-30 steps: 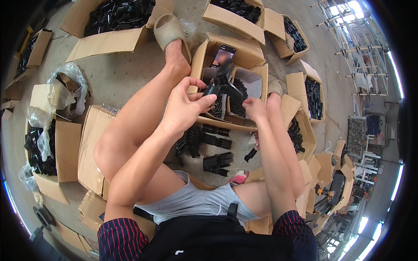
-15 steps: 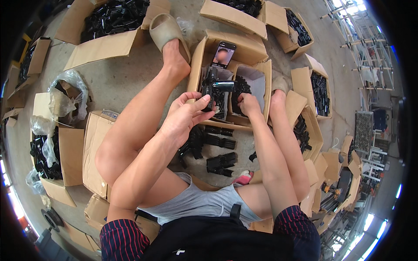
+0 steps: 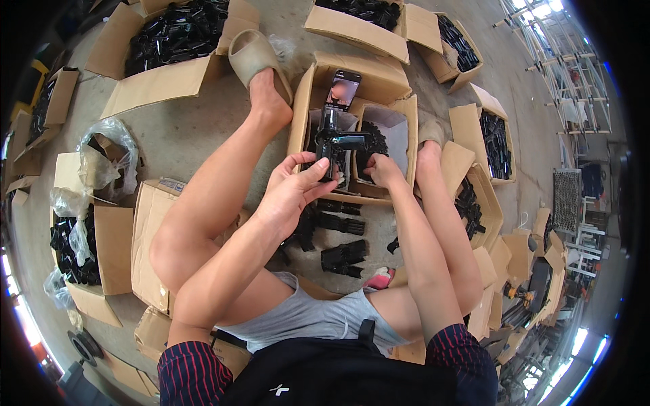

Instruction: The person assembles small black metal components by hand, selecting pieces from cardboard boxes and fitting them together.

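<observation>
black t-shaped part held over the open carton

the open carton, brown cardboard with its flaps spread, lies on the concrete floor between the person's 2 bare feet and serves as the landmark here. to its left, well apart, stands a bigger box of black parts, and another box of black parts sits to its right. just below the carton, on the floor between the legs, lie loose black pieces in small stacks. at the carton's far rim a phone leans upright.

above the carton's middle is the black part: dark, matte plastic, shaped like a t. its long axis runs away from the person toward the phone, and a shorter arm sticks out to the right.

the left hand, at the carton's near rim, grips the lower end of the part between thumb and fingers. the right hand, inside the carton's right half, is curled over dark pieces there; i cannot tell whether it grasps 1.
</observation>
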The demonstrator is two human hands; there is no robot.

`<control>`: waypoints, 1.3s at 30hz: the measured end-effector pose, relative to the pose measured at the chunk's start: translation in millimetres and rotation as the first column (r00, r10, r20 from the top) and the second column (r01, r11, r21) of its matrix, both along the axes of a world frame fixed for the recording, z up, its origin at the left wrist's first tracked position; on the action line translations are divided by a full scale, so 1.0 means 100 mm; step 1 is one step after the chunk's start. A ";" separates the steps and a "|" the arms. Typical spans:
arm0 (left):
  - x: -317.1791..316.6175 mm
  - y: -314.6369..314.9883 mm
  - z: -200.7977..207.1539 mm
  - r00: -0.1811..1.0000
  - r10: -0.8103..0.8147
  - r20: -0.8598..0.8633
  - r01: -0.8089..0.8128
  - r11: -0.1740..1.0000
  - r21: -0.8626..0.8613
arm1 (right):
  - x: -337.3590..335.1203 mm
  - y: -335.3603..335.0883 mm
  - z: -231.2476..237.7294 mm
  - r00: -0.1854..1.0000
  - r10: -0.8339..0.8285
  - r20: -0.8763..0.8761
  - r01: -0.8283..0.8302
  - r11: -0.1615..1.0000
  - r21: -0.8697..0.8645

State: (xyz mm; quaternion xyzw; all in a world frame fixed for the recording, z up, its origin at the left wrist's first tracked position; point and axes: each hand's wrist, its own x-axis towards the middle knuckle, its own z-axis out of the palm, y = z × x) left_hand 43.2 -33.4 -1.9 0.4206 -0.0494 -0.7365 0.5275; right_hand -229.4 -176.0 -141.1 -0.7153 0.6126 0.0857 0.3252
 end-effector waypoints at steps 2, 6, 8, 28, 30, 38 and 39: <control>-0.02 0.01 0.02 1.000 -0.008 -0.004 0.008 1.000 -0.003 | -0.09 0.01 -0.09 1.000 0.007 -0.007 -0.007 1.000 -0.027; -0.04 0.02 -0.02 1.000 0.013 -0.026 -0.013 1.000 -0.014 | -0.08 0.05 -0.06 0.998 -0.051 0.047 0.056 0.992 -0.112; -0.05 0.04 -0.03 0.999 0.040 -0.035 -0.041 0.999 -0.013 | 0.08 0.12 0.18 0.982 -0.114 0.151 0.144 0.968 -0.205; -0.16 0.10 -0.03 0.992 0.103 -0.071 -0.108 0.992 -0.068 | 0.99 1.11 1.40 0.450 -0.295 0.843 0.419 0.903 0.092; -0.15 0.12 0.00 0.991 0.110 -0.076 -0.112 0.993 -0.023 | 1.07 1.11 1.37 0.440 -0.224 0.870 0.445 0.895 0.005; -0.17 0.16 -0.06 0.988 0.109 -0.106 -0.099 0.991 0.092 | 1.07 1.15 1.39 0.426 -0.236 0.873 0.456 0.890 0.017; -0.17 0.17 -0.06 0.989 0.111 -0.095 -0.102 0.990 0.093 | 1.08 1.18 1.37 0.408 -0.235 0.882 0.465 0.885 0.021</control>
